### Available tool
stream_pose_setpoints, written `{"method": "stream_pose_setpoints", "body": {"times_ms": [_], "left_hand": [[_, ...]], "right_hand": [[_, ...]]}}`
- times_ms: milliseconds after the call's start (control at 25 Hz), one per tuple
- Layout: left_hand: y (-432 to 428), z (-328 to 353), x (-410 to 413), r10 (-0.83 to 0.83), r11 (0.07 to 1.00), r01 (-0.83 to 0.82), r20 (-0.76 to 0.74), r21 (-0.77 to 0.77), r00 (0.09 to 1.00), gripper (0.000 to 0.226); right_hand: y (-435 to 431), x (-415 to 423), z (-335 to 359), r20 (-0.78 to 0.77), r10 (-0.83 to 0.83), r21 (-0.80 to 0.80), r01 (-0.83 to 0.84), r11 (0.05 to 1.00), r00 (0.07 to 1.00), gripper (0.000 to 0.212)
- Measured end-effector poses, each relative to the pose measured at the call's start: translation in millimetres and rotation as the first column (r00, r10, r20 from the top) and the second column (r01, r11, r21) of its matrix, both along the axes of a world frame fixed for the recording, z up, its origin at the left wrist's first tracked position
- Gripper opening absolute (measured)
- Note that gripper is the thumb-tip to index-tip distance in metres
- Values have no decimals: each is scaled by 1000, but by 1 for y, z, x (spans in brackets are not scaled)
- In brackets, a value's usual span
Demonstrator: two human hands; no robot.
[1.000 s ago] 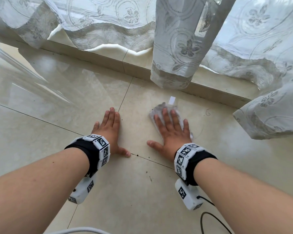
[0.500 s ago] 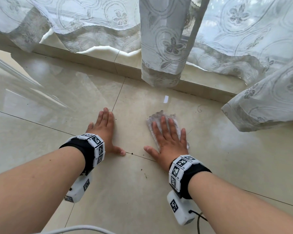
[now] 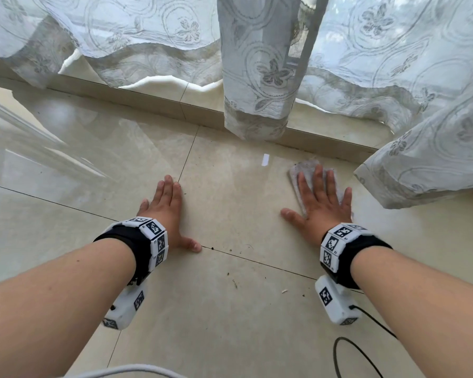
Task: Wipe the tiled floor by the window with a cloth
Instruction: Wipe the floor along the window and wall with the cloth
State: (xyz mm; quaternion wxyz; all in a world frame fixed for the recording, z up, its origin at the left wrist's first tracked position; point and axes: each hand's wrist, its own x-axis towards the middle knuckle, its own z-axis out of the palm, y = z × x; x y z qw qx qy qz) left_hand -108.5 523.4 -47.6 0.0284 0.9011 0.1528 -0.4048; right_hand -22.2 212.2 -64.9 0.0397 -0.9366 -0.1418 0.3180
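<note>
A thin grey-white cloth [image 3: 298, 170] lies flat on the glossy beige tiled floor [image 3: 230, 203], close to the raised window sill. My right hand [image 3: 321, 203] presses on it with straight, spread fingers; most of the cloth is hidden under the palm. My left hand [image 3: 167, 211] rests flat on the bare tile to the left, fingers together, thumb out, a good hand's width or more from the cloth.
White lace curtains [image 3: 257, 77] hang over the sill [image 3: 175, 110]; one fold [image 3: 421, 165] bulges onto the floor just right of the cloth. Dirt specks [image 3: 234, 282] lie on the near tile. A black cable [image 3: 350, 350] loops at lower right.
My right hand has slid the cloth to the right and farther toward the sill, now next to the curtain fold. The left hand stays planted on the tile.
</note>
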Motion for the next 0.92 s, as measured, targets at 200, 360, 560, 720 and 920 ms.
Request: {"method": "stream_pose_setpoints", "body": {"times_ms": [200,360,560,720,920], "left_hand": [[2,0,-3,25,1000,-25,-3,-3,1000,161],[6,4,-4,33,999,-33,-7,12,999,160],[2,5,-11,34,999,-34,-16,25,999,159],[-5,6,-14,44,999,-44,-3,25,999,159],[-18,7,-21,47,999,-47,14,11,999,158]], "right_hand": [[7,30,2,-11,-88,-9,88,996,996,90],[23,37,-2,0,-94,-1,94,996,996,93],[47,29,-8,-17,28,25,-28,999,999,92],[74,14,-10,-12,197,101,-195,976,980,90],[96,-13,-8,23,345,150,-344,927,938,87]]}}
